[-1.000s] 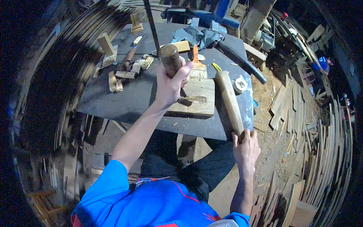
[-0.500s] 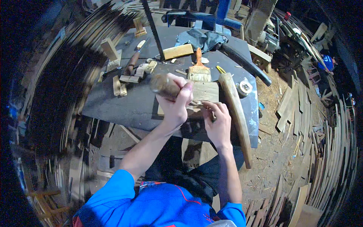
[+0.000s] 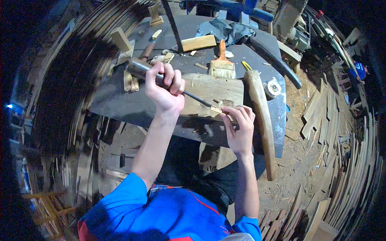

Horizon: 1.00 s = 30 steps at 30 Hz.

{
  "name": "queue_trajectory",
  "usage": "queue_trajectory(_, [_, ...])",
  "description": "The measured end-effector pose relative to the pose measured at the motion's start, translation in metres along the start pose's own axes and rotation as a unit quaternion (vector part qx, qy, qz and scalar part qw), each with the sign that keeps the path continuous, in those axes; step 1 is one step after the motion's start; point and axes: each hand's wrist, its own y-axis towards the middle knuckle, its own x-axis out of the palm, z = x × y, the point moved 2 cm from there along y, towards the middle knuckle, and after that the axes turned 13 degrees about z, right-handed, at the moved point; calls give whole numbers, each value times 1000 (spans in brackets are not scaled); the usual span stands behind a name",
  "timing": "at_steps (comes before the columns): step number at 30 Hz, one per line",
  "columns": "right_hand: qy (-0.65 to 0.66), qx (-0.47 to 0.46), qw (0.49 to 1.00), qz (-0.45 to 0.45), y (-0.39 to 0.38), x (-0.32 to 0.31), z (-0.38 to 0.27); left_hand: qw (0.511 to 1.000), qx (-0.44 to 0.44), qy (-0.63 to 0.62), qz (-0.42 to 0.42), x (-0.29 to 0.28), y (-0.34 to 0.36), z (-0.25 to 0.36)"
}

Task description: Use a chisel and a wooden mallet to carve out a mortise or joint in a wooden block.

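Observation:
My left hand is wrapped round the thick handle of a chisel, whose narrow metal blade slants down to the right. The blade's tip meets a small pale wood chip at the near edge of a board lying on the table. My right hand pinches at that chip with thumb and forefinger. Just behind the chip, the board has a rough, dark cut area. A wide paintbrush with an orange handle lies at the board's far edge.
On the dark table, a long curved wooden club lies right of my right hand, beside a tape roll. Behind are a saw blade, a wood block, a dark cloth and a black bar. Planks cover the floor.
My left hand has swung left, and the chisel now lies low across the board, where before its handle pointed up toward me. My right hand stays near the board's near edge.

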Motion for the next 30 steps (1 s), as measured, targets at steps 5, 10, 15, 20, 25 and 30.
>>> queue_trajectory(5, [-6,52,997,53,-5,-3,8,999,28,-6,36,-1,5,12])
queue_trajectory(10, [-39,37,998,37,-4,2,5,998,59,27,-21,12,-13,12])
queue_trajectory(15, [-49,38,997,34,-4,2,7,995,2,32,-94,27,-13,-11])
queue_trajectory(20, [-46,43,997,33,-5,3,8,983,13,141,-121,41,-21,-31])
queue_trajectory(25, [-36,59,997,26,-6,3,9,979,11,158,-126,47,-21,-38])
queue_trajectory(30, [-34,62,997,20,-7,4,12,980,-13,158,-122,50,-23,-39])
